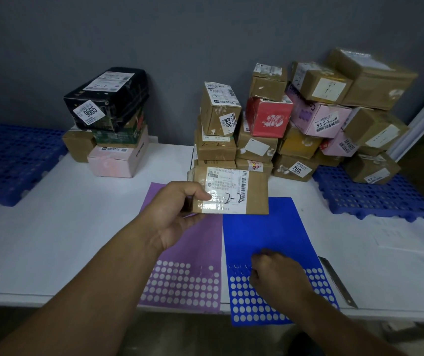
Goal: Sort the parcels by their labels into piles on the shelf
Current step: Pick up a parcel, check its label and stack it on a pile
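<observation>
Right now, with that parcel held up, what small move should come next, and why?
Probably the right hand peels a dot off the blue sticker sheet and carries it to the brown parcel, marked 2-2, which the left hand grips. The right hand's fingers are curled on the sheet at the top row of dots.

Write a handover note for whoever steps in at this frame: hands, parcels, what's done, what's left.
Left hand grips a brown parcel with 2-2 written on it.
Right hand rests curled on the blue sticker sheet; whether it pinches a sticker is unclear.
Done: a pile under the black 2-1 parcel at left; a 2-2 box in the middle stack.
Left: place the held parcel, probably with that stack; the right-hand heap looks unsorted.
</observation>
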